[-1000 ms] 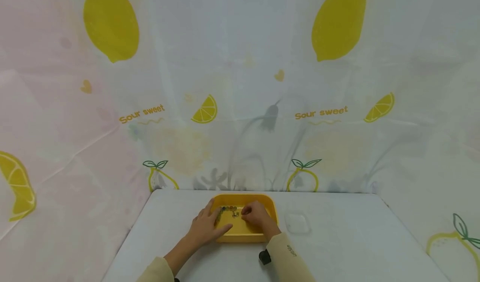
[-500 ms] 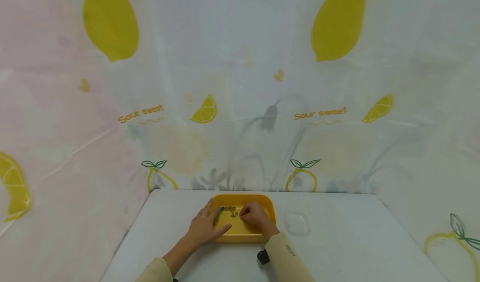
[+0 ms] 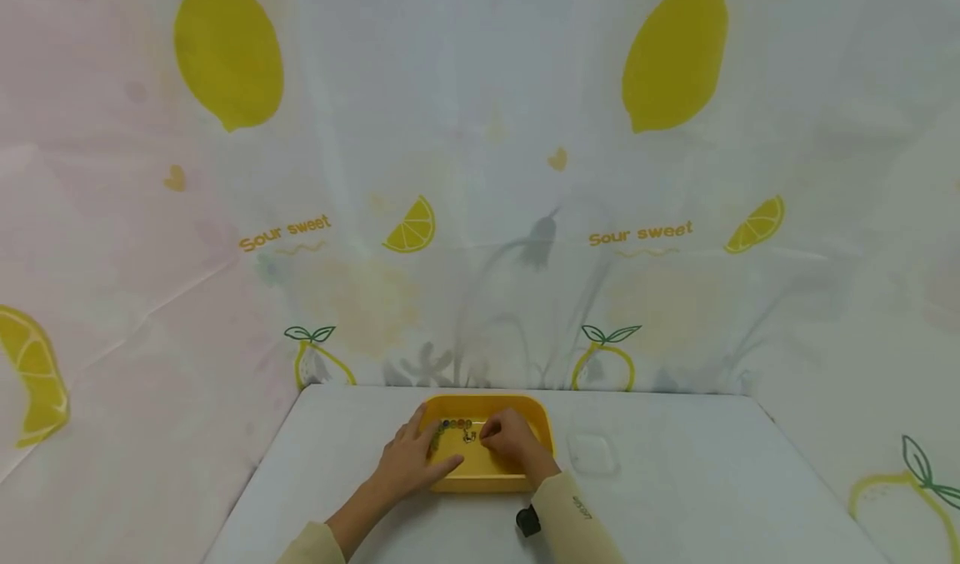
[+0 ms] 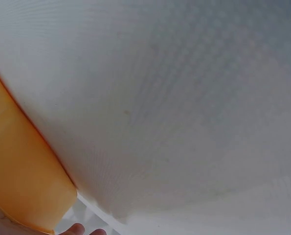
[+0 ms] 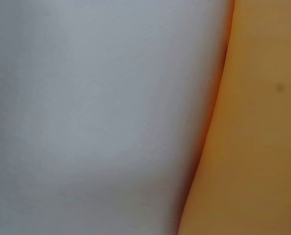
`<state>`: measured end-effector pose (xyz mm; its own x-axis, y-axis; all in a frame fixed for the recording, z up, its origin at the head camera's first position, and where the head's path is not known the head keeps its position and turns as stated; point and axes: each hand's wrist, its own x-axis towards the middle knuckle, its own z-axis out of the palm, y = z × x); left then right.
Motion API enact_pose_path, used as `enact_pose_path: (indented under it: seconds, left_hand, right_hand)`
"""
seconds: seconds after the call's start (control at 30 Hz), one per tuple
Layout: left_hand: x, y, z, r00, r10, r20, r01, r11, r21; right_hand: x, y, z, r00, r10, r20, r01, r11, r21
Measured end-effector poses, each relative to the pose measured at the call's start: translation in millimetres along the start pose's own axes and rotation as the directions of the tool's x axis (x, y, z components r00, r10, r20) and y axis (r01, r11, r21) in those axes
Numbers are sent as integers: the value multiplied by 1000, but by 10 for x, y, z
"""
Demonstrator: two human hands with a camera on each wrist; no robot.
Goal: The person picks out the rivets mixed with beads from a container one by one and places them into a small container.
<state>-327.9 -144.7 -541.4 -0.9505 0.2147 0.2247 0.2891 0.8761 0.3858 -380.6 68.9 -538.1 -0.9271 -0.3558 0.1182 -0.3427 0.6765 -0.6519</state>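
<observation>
A yellow tray (image 3: pixel 491 484) stands on the white table. Inside it, several small round coloured beads or marbles (image 3: pixel 453 424) run in a line along the left and back. Near the tray's middle lies a small cluster of tiny shiny pieces (image 3: pixel 469 436), too small to make out. My left hand (image 3: pixel 408 460) lies over the left side of the tray, fingers spread and thumb stretched toward its middle. My right hand (image 3: pixel 510 436) is inside at the right, fingers curled with tips together just beside the cluster. Whether anything is between those fingertips is hidden.
On the table (image 3: pixel 675 464), right of the tray, lies a clear shallow plastic lid or box (image 3: pixel 592 453). A dark device (image 3: pixel 528 521) sits at the right wrist. Behind the table hangs a lemon-printed sheet (image 3: pixel 495 297).
The head view has shifted a little, so the scene sits slightly lower. Both hands and the pieces in the tray stay almost where they were.
</observation>
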Motion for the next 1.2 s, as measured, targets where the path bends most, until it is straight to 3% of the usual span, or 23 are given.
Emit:
enact_pose_path:
  seconds: [0.57,0.8,1.0,1.2]
  left_hand:
    - [-6,5,-13,1000,-2,12,3,1000,-8]
    - [-18,24,-80,1000,1,14,-1,1000,5]
    - [-32,52,-84,1000,11,27,-10,1000,-12]
    - [-19,34,-56,1000,19,16,-19,1000,12]
  right_hand:
    - [14,7,19,1000,27,3,-27,1000,9]
    - [0,-30,-7,1000,17,-19,-16,999,43]
    - [-2,18,-65,999,48,8,-49,993,107]
    - [12,14,-128,999,26,41,-29,997,70]
